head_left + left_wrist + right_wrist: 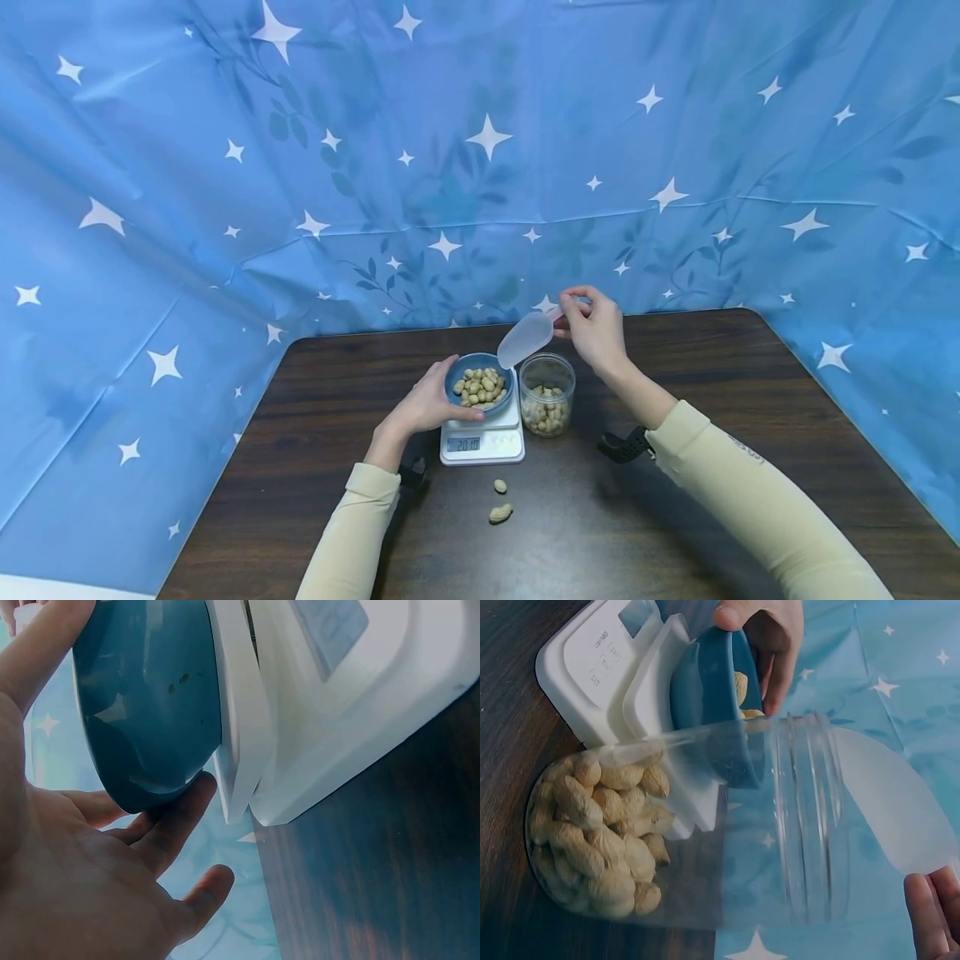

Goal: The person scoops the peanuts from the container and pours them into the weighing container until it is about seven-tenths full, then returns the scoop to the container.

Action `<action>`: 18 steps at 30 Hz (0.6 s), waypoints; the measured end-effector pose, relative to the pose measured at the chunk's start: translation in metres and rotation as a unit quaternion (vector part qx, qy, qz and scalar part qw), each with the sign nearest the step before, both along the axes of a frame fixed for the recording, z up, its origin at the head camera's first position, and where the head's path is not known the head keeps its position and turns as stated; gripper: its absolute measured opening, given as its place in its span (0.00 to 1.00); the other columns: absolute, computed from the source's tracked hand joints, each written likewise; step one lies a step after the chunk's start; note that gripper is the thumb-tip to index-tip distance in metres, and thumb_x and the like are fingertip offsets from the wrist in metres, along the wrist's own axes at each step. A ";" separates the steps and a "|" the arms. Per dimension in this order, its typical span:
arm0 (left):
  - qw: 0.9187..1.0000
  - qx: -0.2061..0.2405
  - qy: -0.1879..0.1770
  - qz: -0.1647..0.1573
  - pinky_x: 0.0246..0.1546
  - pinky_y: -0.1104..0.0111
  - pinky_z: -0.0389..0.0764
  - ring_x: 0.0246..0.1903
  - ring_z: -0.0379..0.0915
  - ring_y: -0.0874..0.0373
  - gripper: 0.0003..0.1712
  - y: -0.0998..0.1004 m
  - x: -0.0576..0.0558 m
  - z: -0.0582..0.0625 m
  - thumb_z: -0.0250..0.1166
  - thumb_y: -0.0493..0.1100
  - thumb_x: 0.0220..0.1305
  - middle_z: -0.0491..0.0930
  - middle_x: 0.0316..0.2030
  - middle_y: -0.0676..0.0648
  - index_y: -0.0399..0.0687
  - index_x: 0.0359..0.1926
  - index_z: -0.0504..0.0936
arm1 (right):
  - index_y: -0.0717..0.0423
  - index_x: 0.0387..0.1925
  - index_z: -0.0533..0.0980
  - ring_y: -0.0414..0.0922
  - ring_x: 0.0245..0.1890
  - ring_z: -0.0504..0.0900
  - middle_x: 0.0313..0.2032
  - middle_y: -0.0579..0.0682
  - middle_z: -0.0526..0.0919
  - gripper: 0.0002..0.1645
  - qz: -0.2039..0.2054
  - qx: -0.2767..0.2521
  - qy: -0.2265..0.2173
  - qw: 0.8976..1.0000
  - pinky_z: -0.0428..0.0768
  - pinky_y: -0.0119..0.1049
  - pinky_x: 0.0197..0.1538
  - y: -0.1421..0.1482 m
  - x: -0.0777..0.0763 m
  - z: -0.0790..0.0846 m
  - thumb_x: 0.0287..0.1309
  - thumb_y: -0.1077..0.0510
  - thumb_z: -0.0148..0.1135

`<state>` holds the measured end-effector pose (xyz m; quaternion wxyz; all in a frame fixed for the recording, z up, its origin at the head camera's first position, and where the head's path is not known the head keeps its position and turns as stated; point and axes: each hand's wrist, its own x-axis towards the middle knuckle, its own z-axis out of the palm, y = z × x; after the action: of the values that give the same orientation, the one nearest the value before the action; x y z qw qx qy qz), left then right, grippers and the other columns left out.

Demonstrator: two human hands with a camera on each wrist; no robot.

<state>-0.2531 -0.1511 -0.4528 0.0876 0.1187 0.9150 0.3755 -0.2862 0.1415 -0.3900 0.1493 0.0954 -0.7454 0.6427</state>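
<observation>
A blue bowl (457, 374) of unshelled peanuts (480, 388) stands on the white kitchen scale (504, 450), whose display is lit. My left hand (429, 402) holds the bowl from the left side, thumb at its near rim and fingers round the far side. In the left wrist view, fingertips (201, 787) touch the bowl's outer wall (154, 697). My right hand (597, 330) pinches the handle of a translucent white scoop (527, 339). Above the jar the scoop tilts down leftward, its tip overlapping the bowl's right rim in the head view; no peanuts show in it.
Right of the scale, an open clear jar (757, 825) holds more peanuts (604, 840), filling its lower part. Two loose peanuts, one small (500, 485) and one longer (501, 513), lie on the dark wooden table (300, 475) in front. A blue starry cloth (480, 192) hangs behind.
</observation>
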 end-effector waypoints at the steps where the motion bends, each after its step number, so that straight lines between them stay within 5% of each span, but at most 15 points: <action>1: 1.000 0.001 0.001 -0.001 0.65 0.44 0.67 0.69 0.63 0.41 0.70 0.000 0.000 0.000 0.83 0.60 0.47 0.60 0.74 0.36 0.42 0.81 0.52 | 0.67 0.56 0.75 0.43 0.32 0.88 0.37 0.66 0.87 0.18 0.003 -0.004 0.000 1.000 0.86 0.36 0.37 0.002 0.001 0.001 0.78 0.55 0.56; 10: 1.000 0.004 -0.003 0.000 0.65 0.44 0.68 0.68 0.64 0.42 0.70 0.001 -0.002 -0.002 0.83 0.61 0.47 0.60 0.74 0.37 0.43 0.81 0.52 | 0.69 0.55 0.76 0.40 0.32 0.87 0.38 0.67 0.87 0.20 -0.010 -0.016 0.017 1.000 0.86 0.37 0.35 0.026 0.012 0.005 0.77 0.55 0.56; 18: 1.000 0.004 -0.001 0.002 0.65 0.44 0.68 0.67 0.64 0.42 0.70 0.000 -0.002 -0.002 0.84 0.60 0.46 0.61 0.73 0.37 0.43 0.81 0.52 | 0.68 0.52 0.78 0.44 0.20 0.84 0.33 0.64 0.88 0.19 -0.036 0.044 0.043 0.997 0.86 0.36 0.30 0.042 0.018 -0.002 0.77 0.54 0.56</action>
<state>-0.2548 -0.1508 -0.4549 0.0874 0.1165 0.9137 0.3793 -0.2678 0.1836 -0.3920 0.2004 0.1026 -0.7690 0.5983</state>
